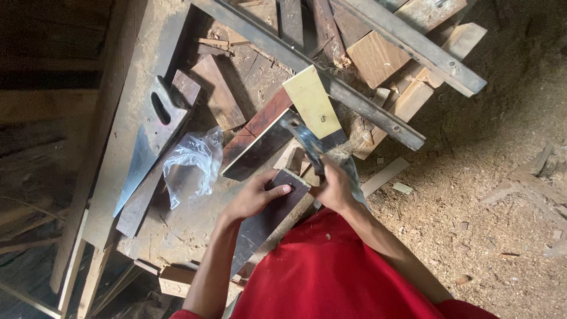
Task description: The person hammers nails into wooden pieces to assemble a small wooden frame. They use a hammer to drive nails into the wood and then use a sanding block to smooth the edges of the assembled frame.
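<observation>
My left hand (258,195) presses flat on the end of a dark wooden board (267,220) that runs down toward my red shirt. My right hand (334,188) grips a metal tool, a hammer (304,137), whose head points up and left over a pale yellow-green block (311,101). Another dark plank (258,146) lies just above the board I hold.
A handsaw (149,140) lies on the sawdust-covered workbench (127,65) at left, next to a crumpled clear plastic bag (194,162). Grey metal bars (331,82) and stacked wood offcuts (378,53) crowd the top. Sawdust-strewn ground (472,195) with scrap wood lies at right.
</observation>
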